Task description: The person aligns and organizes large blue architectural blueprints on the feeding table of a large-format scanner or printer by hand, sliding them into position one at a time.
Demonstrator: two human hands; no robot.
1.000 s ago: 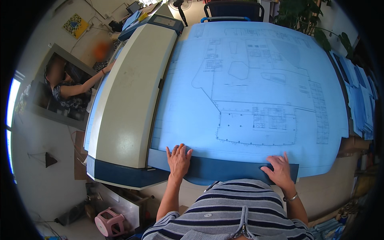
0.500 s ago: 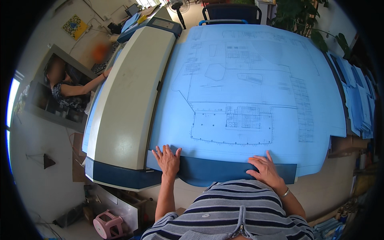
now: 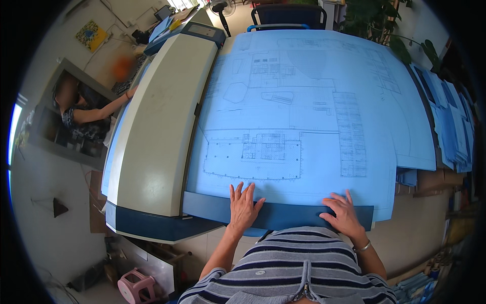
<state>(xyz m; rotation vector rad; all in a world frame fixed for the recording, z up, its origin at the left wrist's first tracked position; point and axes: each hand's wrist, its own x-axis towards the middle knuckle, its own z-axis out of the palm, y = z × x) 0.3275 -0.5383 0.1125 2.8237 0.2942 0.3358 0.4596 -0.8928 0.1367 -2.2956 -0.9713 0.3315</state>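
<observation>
A large blue-tinted sheet printed with a building plan (image 3: 314,114) lies flat, its left side running up to the slot of a long beige and dark blue plan-printing machine (image 3: 157,121). My left hand (image 3: 244,209) rests at the sheet's near edge, over the dark blue front rail (image 3: 288,215), its fingers spread and holding nothing. Farther right along the same rail lies my right hand (image 3: 342,215), fingers apart, fingertips on or close to the sheet's near edge. Another sheet (image 3: 415,147) shows from under the right side of the plan.
Beyond the machine a person (image 3: 86,109) reaches an arm to its far side. Folded blue papers (image 3: 448,116) are stacked at right, above cardboard boxes (image 3: 438,181). A dark chair (image 3: 288,16) stands past the far edge; a pink stool (image 3: 136,286) sits on the floor at lower left.
The printed sheet has slid left toward the machine, uncovering more of the sheet beneath at right. My left hand has shifted right along the rail; my right hand stays nearly in place.
</observation>
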